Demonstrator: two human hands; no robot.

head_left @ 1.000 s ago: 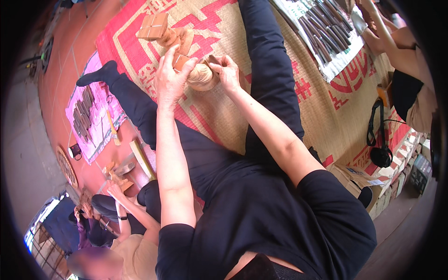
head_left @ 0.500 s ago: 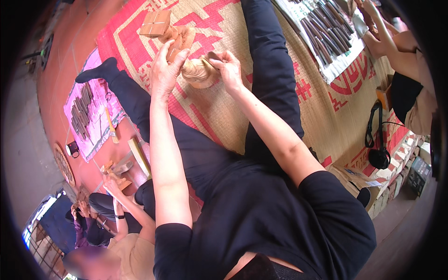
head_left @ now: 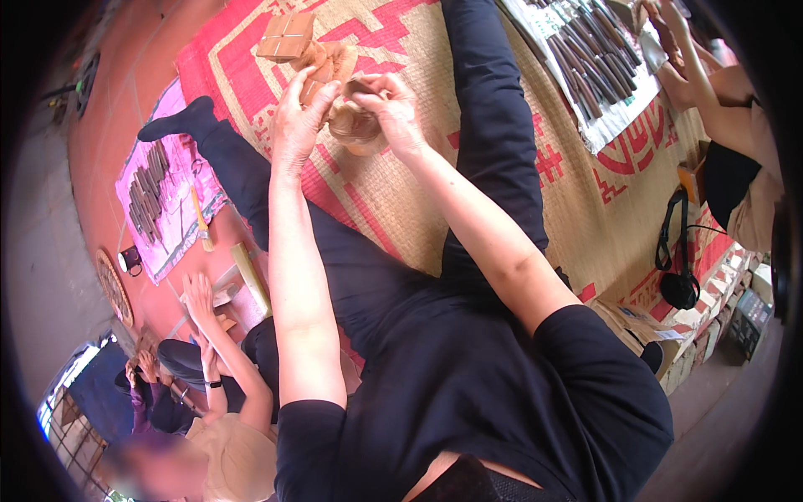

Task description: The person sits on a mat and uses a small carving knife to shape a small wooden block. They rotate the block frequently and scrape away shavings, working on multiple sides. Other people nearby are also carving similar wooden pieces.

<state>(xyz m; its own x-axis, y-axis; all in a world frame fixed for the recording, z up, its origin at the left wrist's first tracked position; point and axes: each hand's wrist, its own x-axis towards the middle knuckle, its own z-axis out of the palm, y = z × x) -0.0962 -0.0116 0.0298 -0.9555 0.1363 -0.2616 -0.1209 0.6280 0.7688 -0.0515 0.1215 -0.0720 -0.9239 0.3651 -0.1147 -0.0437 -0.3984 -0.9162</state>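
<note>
A carved wooden figure [head_left: 355, 125] lies out in front of me between my outspread legs. Its square block base [head_left: 285, 36], marked with a pale cross, is at the far end; the near end is rounded. My left hand [head_left: 294, 117] is closed round its middle from the left. At the rounded end, my right hand [head_left: 393, 109] pinches a small dark brown flat piece [head_left: 358, 87] against the wood. The fingers partly cover that piece, and I cannot tell exactly what it is.
A red-and-straw woven mat [head_left: 376, 192] lies beneath. Right, a white cloth [head_left: 598, 130] bears several dark-handled tools [head_left: 590, 63]; left, a pink cloth [head_left: 171, 251] holds more. Nearby are a brush [head_left: 202, 219], a mug [head_left: 130, 260], a co-worker's hands [head_left: 199, 297] and a black strap [head_left: 665, 234].
My right hand has moved slightly left and farther over the rounded end with the dark piece. My left hand keeps its hold. The co-worker at lower left has raised a hand.
</note>
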